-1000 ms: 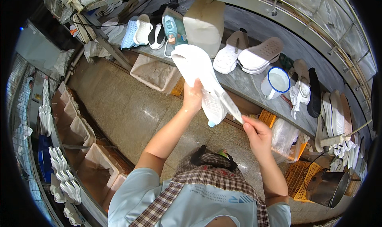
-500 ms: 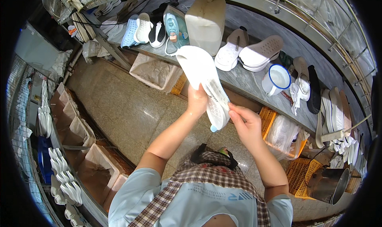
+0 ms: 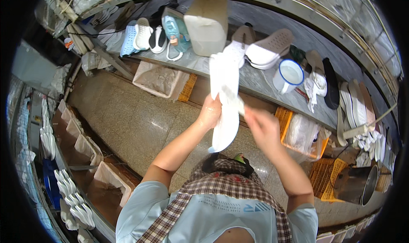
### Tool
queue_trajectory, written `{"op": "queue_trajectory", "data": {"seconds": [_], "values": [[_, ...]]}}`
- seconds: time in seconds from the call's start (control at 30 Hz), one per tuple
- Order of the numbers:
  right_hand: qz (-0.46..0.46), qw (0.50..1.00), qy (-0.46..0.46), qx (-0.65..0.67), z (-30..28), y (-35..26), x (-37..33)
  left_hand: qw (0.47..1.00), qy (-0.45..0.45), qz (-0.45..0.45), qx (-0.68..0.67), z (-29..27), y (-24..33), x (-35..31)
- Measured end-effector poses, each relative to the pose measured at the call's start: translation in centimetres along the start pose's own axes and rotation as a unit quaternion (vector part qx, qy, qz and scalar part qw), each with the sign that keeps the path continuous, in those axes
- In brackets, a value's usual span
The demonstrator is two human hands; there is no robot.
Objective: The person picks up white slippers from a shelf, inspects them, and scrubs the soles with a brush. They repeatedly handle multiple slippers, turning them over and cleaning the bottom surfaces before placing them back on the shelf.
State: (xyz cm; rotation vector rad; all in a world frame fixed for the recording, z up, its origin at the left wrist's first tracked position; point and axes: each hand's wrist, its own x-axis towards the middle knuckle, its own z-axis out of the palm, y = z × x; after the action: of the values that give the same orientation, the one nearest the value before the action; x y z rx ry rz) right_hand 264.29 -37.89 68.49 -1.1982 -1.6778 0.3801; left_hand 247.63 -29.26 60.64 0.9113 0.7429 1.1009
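Observation:
Over the floor in front of the bench, my left hand (image 3: 210, 112) is closed around the middle of a long white shoe sole (image 3: 226, 130). The sole stands nearly upright in view, with a small light-blue spot at its near end. My right hand (image 3: 263, 127), smeared by motion, is closed at the sole's right side. From its fingers a pale flat piece (image 3: 237, 104) with a greyish end reaches across the sole's middle; blur hides its exact kind. Behind the sole's far end, a white shoe sole (image 3: 235, 51) rests on the bench.
The grey bench (image 3: 260, 81) carries a plastic canister (image 3: 206, 26), a white enamel mug (image 3: 283, 79), a blue clog (image 3: 129, 39) and several soles. Lined bins (image 3: 113, 179) stand at left. Orange crates (image 3: 284, 115) and a metal pot (image 3: 355, 185) are at right.
The sole has turned more upright, and its near end has swung left. My right hand has moved slightly right and down, with the pale piece now lying across the sole's middle.

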Motion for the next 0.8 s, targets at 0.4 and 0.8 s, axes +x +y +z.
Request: {"op": "queue_trajectory", "data": {"seconds": [0.4,0.8], "values": [[0.404,0.800,0.388,0.214,-16.6,13.7,-5.5,0.969,0.026,-0.226,0.097,2.2,1.0,-0.5],[0.496,0.791,0.294,0.205,-18.7,21.2,-9.2,0.981,0.059,-0.168,-0.081,2.1,0.6,-2.1]]}}
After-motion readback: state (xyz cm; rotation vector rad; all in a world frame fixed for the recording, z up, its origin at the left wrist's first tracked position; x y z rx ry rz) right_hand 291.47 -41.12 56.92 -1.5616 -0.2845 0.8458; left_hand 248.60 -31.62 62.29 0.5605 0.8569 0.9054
